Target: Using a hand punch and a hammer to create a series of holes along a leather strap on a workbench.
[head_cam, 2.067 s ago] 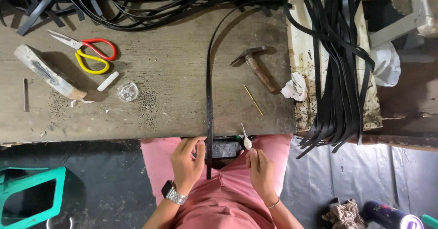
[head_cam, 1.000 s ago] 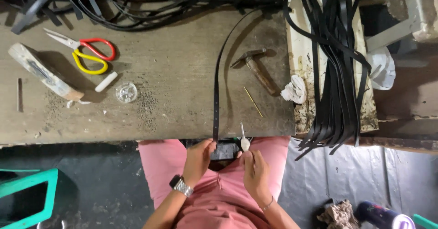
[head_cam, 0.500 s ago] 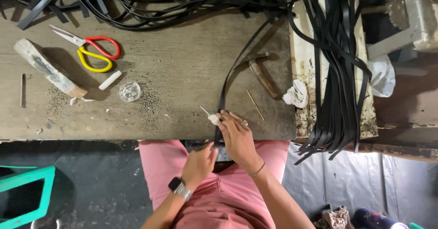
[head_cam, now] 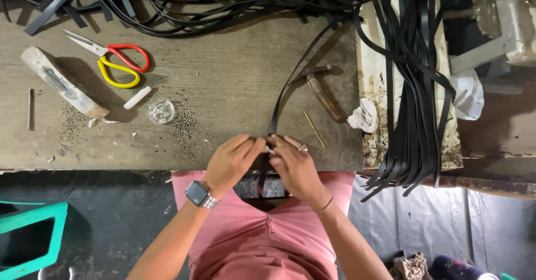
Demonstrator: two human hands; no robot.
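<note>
Head view: we find the left hand (head_cam: pixel 233 161) and right hand (head_cam: pixel 294 165) both pinched on the near end of a black strap (head_cam: pixel 277 109) at the bench (head_cam: pixel 223 79) edge, just left of the hammer (head_cam: pixel 322 94). We judge the strap light, limp and thin, likely smooth; best gripped flat between fingertips close to the worked end.

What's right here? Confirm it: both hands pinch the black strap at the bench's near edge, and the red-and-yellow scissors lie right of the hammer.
Wrong on one point. In the head view the red-and-yellow scissors lie left of the hammer, not right. Both the left hand and right hand do pinch the black strap at the bench's near edge.
</note>
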